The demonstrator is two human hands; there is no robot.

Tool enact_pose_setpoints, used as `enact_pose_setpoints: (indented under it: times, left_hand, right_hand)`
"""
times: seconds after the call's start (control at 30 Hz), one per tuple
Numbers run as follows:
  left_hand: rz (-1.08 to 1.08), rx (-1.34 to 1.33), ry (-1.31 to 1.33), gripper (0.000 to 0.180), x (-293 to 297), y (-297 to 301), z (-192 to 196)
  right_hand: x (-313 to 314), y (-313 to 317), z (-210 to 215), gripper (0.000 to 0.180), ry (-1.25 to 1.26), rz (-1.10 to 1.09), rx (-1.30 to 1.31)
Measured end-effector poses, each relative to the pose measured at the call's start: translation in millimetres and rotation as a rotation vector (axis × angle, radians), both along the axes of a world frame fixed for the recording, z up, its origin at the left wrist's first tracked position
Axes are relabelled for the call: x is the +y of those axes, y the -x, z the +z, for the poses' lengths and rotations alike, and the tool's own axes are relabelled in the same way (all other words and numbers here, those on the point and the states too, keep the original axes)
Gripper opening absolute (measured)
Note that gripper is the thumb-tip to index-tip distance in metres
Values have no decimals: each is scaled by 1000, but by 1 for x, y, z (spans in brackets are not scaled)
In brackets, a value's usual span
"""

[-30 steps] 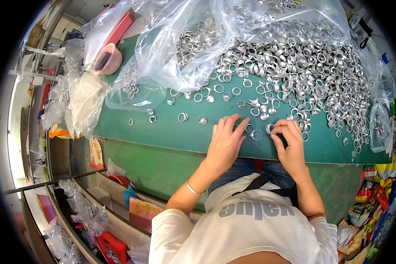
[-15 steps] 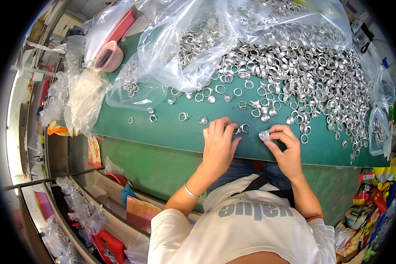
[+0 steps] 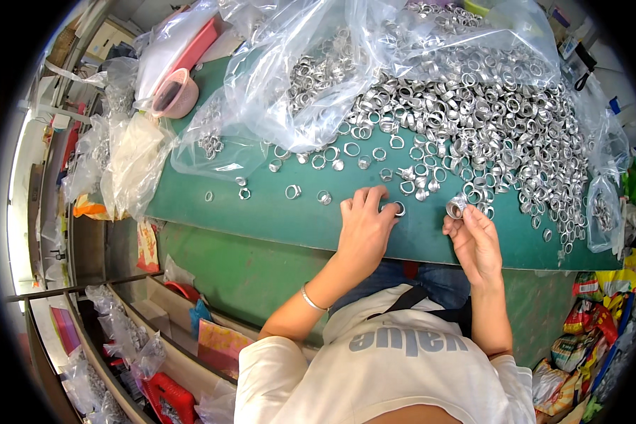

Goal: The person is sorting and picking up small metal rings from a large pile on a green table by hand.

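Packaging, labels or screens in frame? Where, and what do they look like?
Clear plastic bag: back of the green table, crumpled, holding metal rings.
Small clear bag: right table edge, rings inside.
Colourful wrappers: lower right, red, yellow, green.
Screens: none visible.

This is a small workshop or factory sorting bench: a green table (image 3: 261, 212) carries a huge heap of metal rings (image 3: 473, 120) spilling out of clear plastic bags (image 3: 297, 78). More stuffed bags (image 3: 120, 155) and crates (image 3: 162, 399) crowd the left side and the floor.
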State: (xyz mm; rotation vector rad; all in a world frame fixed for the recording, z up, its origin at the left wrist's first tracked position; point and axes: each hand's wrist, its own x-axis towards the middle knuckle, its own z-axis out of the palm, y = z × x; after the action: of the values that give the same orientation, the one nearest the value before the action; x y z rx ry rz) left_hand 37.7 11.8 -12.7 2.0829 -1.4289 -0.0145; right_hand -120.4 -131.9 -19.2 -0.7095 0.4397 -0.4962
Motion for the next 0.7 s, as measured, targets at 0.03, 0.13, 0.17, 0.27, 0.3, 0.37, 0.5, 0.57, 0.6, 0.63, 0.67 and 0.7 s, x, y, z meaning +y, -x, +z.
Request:
enact_pose_setpoints:
  times: [0.03,0.13,0.17,0.27,0.3,0.37,0.5,0.57,0.6,0.63,0.67,0.7]
  left_hand:
    - [-11,9,-12,20,0,-2,0]
    - [-38,52,-28,20,4,-7,-3]
    - [-41,74,-13,20,5,-10,-5]
    - [-27,115,80,21,3,-15,-10]
    - [-20,123,119,21,2,-15,-10]
    - [34,406,237,20,1,-8,-1]
    - [-28,1411,389,21,0,4,0]
    - [-45,1525,405,20,-2,11,0]
    - [-54,1582,413,19,-3,15,0]
    - [-48,1510,461,19,-5,20,-1]
    - [-45,1440,507,19,-7,26,-2]
    - [-42,1369,551,19,-9,30,-2]
  right_hand:
    - [-1,0,3,16,-51,-8,-19]
    - [-3,2,1,17,-168,3,-61]
    - [-3,2,0,17,-200,15,-73]
    - [0,2,0,18,-162,0,-42]
    - [2,2,-1,18,-130,-6,-24]
    - [6,1,-3,18,-66,-20,14]
    - [16,-7,-1,18,-13,5,25]
    - [23,-11,0,18,23,8,43]
    - [27,-12,0,18,48,5,35]
    - [30,-13,0,18,75,3,51]
    - [32,-14,0,19,104,-2,67]
    - [34,-15,0,19,132,-7,84]
